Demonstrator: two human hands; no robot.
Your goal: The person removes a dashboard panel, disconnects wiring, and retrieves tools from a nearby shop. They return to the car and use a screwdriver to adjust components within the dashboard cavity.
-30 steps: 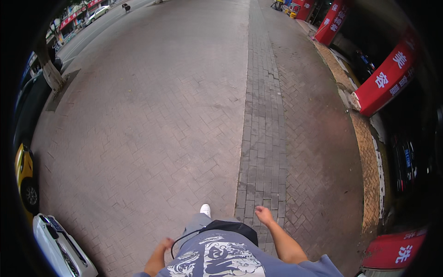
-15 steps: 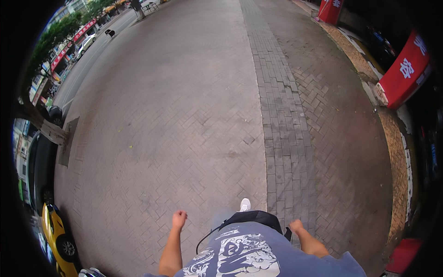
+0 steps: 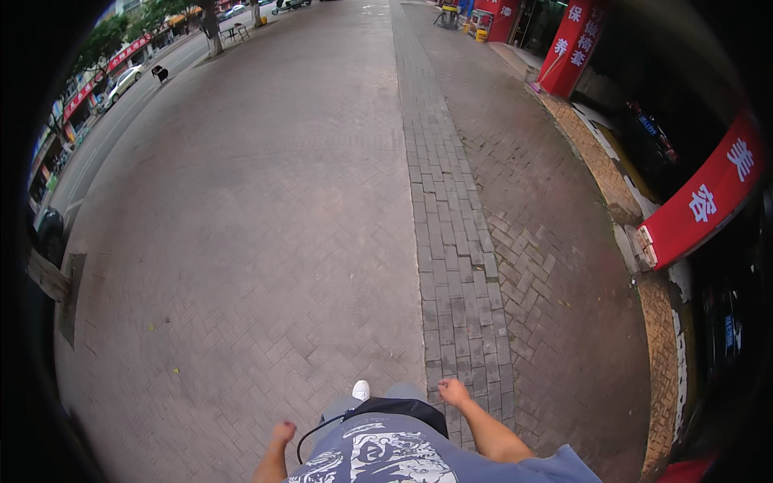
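Observation:
My right hand (image 3: pixel 452 392) hangs at waist height over the grey brick strip (image 3: pixel 459 298), its fingers loosely curled, with nothing visible in them. My left hand (image 3: pixel 282 433) is lower at the other side, beside a thin black strap, also loosely curled and seemingly empty. Between my hands are a black waist bag (image 3: pixel 398 409) and my blue-grey printed shirt (image 3: pixel 394 455). A white shoe (image 3: pixel 361 390) shows on the pale pavement (image 3: pixel 241 241) ahead of my body.
Red pillars (image 3: pixel 696 201) with white lettering and dark shop bays line the right, with yellow buckets (image 3: pixel 481 35) farther up. On the left are tree trunks (image 3: pixel 212 36), a street with a white car (image 3: pixel 125 83), and a dark object (image 3: pixel 159 74) at the roadside.
I have moved forward along the pavement; the near left tree has slid toward the edge. Since half a second ago my left hand has swung back and my right hand forward.

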